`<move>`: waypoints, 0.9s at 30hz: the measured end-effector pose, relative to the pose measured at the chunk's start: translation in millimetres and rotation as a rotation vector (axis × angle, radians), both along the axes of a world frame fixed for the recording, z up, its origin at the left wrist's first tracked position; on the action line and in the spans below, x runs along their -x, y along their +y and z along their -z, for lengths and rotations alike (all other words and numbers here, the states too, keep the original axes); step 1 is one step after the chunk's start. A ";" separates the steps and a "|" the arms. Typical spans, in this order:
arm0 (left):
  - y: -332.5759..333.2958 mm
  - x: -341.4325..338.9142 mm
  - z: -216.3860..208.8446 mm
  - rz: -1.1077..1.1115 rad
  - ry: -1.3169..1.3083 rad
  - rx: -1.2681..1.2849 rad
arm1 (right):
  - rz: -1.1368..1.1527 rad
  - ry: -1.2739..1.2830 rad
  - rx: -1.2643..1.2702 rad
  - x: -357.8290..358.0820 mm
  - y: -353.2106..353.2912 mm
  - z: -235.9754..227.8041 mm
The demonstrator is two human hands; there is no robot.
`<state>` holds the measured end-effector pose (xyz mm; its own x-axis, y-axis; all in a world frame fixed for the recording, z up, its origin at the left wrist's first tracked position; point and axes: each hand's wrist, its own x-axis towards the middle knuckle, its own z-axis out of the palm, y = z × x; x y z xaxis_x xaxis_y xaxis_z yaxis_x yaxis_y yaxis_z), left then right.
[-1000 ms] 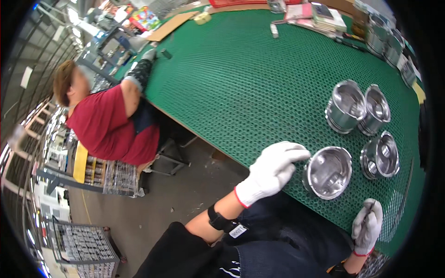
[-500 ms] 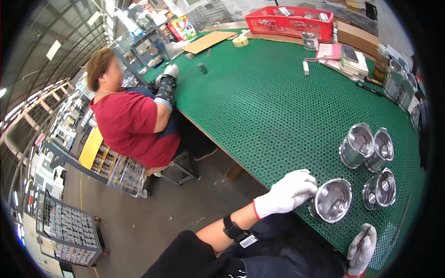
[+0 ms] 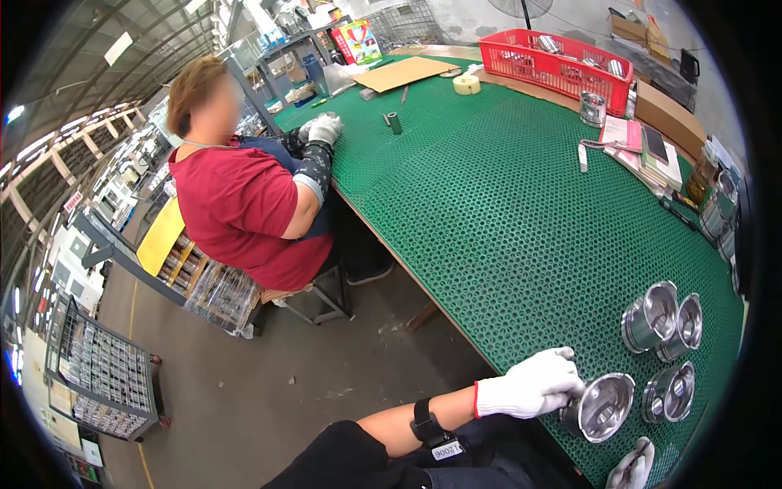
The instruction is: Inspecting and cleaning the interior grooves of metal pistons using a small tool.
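My left hand (image 3: 536, 385), in a white knitted glove with a red cuff, has its fingers curled against the left side of a shiny metal piston (image 3: 604, 407). This piston's hollow end faces up, and the fingertips are partly hidden beside it. At the bottom edge, my gloved right hand (image 3: 632, 468) is partly cut off, its visible fingers stretched and nothing seen in them. It is just below the held piston. Three more pistons are on the green mat to the right: one (image 3: 650, 318), one close beside it (image 3: 686, 328), and one nearer me (image 3: 669, 393).
The green perforated mat (image 3: 489, 220) covers the table. At the back are a red crate (image 3: 554, 69) of metal parts, a tape roll (image 3: 466, 84) and cardboard (image 3: 406, 73). Notebooks (image 3: 652, 163) lie at the right. A co-worker in red (image 3: 236, 204) sits at the left edge.
The view has shifted, so the table and pistons appear lower and further right. My left hand stays at the same piston. Less of my right hand shows. The co-worker's gloved hands have shifted slightly.
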<state>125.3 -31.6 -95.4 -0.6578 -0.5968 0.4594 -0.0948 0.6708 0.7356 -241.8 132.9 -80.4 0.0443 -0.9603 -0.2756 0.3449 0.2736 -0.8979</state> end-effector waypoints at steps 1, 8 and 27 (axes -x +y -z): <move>-1.0 -1.7 -0.4 0.001 0.005 0.005 | 0.026 -0.002 -0.051 0.0 -1.0 -1.4; -2.9 -2.1 -1.2 -0.002 0.203 -0.165 | 0.112 0.051 -0.080 -9.0 -4.5 -9.0; -49.2 60.9 -73.9 0.091 -0.274 0.550 | 0.251 -0.113 0.124 -54.7 -2.1 -22.5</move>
<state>64.4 -80.8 -21.5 -0.8327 -0.2565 0.4908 -0.1556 0.9589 0.2371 -187.1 130.8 -57.9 -0.1748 -0.9711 -0.1623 0.4874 0.0579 -0.8713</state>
